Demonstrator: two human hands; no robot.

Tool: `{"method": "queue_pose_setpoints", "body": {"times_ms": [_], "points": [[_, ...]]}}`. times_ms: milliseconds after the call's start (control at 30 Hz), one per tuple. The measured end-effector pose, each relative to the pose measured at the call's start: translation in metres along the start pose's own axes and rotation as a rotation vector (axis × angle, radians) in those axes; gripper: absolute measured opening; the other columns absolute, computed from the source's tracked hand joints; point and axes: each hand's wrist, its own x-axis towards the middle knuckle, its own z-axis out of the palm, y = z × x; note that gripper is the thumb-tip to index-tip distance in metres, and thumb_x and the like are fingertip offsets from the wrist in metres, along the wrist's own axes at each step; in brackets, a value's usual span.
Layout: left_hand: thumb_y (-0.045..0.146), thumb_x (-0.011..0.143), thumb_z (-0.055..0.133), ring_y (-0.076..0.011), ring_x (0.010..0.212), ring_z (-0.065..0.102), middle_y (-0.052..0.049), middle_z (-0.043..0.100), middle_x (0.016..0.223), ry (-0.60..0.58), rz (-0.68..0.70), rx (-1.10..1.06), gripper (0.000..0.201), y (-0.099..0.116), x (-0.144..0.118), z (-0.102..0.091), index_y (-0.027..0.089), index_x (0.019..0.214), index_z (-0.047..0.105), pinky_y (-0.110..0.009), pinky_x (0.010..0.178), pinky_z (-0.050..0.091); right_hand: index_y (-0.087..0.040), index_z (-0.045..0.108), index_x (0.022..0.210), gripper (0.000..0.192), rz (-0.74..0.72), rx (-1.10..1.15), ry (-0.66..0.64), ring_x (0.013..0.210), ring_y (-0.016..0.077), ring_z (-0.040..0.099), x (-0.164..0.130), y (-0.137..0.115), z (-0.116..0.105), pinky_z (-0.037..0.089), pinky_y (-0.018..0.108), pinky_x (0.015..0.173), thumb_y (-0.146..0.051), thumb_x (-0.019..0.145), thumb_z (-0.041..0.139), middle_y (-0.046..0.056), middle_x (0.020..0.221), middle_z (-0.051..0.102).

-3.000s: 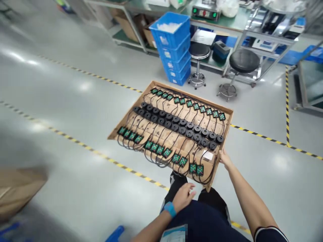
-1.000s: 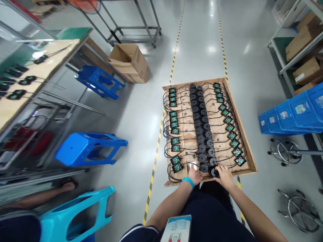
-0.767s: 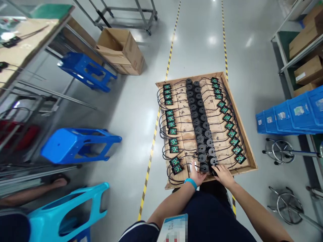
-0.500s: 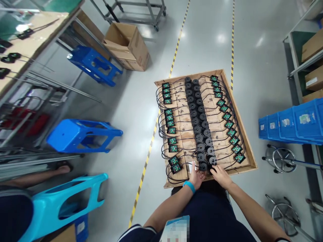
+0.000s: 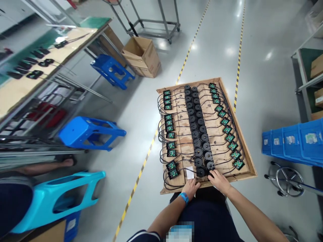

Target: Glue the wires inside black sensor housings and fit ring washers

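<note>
A shallow wooden tray (image 5: 248, 172) is in front of my body. Two rows of black ring-shaped parts (image 5: 198, 144) run down its middle, with black cables leading outward to small open cases of green circuit boards (image 5: 171, 145) on both sides. My left hand (image 5: 191, 188) has its fingers bent over the near rim, just below a white paper slip (image 5: 190, 172). Farther right, my right hand (image 5: 219, 180) is closed at the same rim, its fingertips beside the nearest black ring. Both thumbs are partly hidden.
Left of the tray stand blue stools (image 5: 85, 132), a turquoise stool (image 5: 60, 195) with a seated person beside it, and a workbench (image 5: 75, 40). An open carton (image 5: 145, 57) and a metal cart (image 5: 156, 32) are ahead. Blue bins (image 5: 290, 143) and a wheeled stool base (image 5: 287, 181) line the right.
My left hand has drawn back from beside the black rings to the near rim, uncovering the paper slip. My right hand stays at the rim. The view has shifted, showing more of the workbench.
</note>
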Motion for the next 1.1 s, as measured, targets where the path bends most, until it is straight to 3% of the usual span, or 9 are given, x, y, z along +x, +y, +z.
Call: {"method": "queue_pose_setpoints", "body": {"times_ms": [133,300,500,733,833,967,1100], "points": [[0.041,0.1,0.063,-0.0256,0.121,0.061,-0.01,0.064,0.132,0.03,0.011,0.104,0.029,-0.01,0.003,-0.023,0.019,0.117,0.067,-0.051,0.109,0.049,-0.02,0.067,0.121,0.023,-0.026,0.004,0.025,0.12,0.0249,0.062,0.026,-0.003,0.001,0.059,0.045,0.098,-0.029,0.1,0.065,0.01,0.136,0.062],[0.042,0.1,0.062,-0.0245,0.119,0.061,-0.01,0.065,0.13,0.082,0.035,0.144,0.028,-0.015,0.025,-0.058,0.019,0.116,0.067,-0.049,0.106,0.051,-0.021,0.066,0.123,0.024,-0.024,-0.006,0.047,0.12,0.0247,0.062,0.069,0.002,-0.005,0.058,0.046,0.099,-0.031,0.101,0.064,0.01,0.137,0.061],[0.042,0.1,0.062,-0.0233,0.115,0.063,-0.01,0.066,0.127,0.117,0.073,0.154,0.027,-0.016,0.063,-0.126,0.019,0.115,0.068,-0.047,0.104,0.052,-0.022,0.065,0.125,0.026,-0.008,-0.022,0.068,0.12,0.0249,0.062,0.145,0.01,-0.022,0.058,0.046,0.098,-0.032,0.101,0.064,0.011,0.138,0.06],[0.042,0.1,0.063,-0.0231,0.113,0.063,-0.009,0.067,0.124,0.034,0.136,0.257,0.028,-0.016,0.116,-0.24,0.019,0.114,0.068,-0.047,0.102,0.053,-0.02,0.066,0.123,0.031,0.024,-0.014,0.09,0.121,0.026,0.061,0.263,0.023,-0.056,0.055,0.049,0.102,-0.04,0.1,0.065,0.01,0.135,0.062],[0.042,0.1,0.063,-0.0238,0.114,0.063,-0.009,0.067,0.124,-0.025,0.168,0.328,0.028,-0.015,0.14,-0.298,0.018,0.114,0.067,-0.048,0.104,0.052,-0.02,0.065,0.123,0.038,0.175,-0.039,0.143,0.123,0.0272,0.06,0.29,0.058,-0.087,0.05,0.053,0.107,-0.049,0.098,0.065,0.01,0.134,0.063],[0.043,0.099,0.063,-0.0244,0.115,0.062,-0.009,0.066,0.123,-0.087,0.2,0.381,0.029,-0.015,0.176,-0.382,0.018,0.113,0.067,-0.049,0.104,0.05,-0.018,0.059,0.135,0.047,0.603,-0.114,0.265,0.133,0.0326,0.053,0.303,0.121,-0.121,0.039,0.061,0.115,-0.05,0.101,0.058,0.014,0.142,0.057],[0.044,0.099,0.062,-0.0252,0.117,0.06,-0.009,0.065,0.125,-0.113,0.197,0.378,0.03,-0.014,0.22,-0.469,0.019,0.114,0.067,-0.05,0.106,0.048,-0.018,0.054,0.145,0.063,0.684,-0.09,0.195,0.135,0.0319,0.054,0.334,0.157,-0.123,0.029,0.06,0.122,-0.062,0.1,0.053,0.016,0.146,0.057]]}}
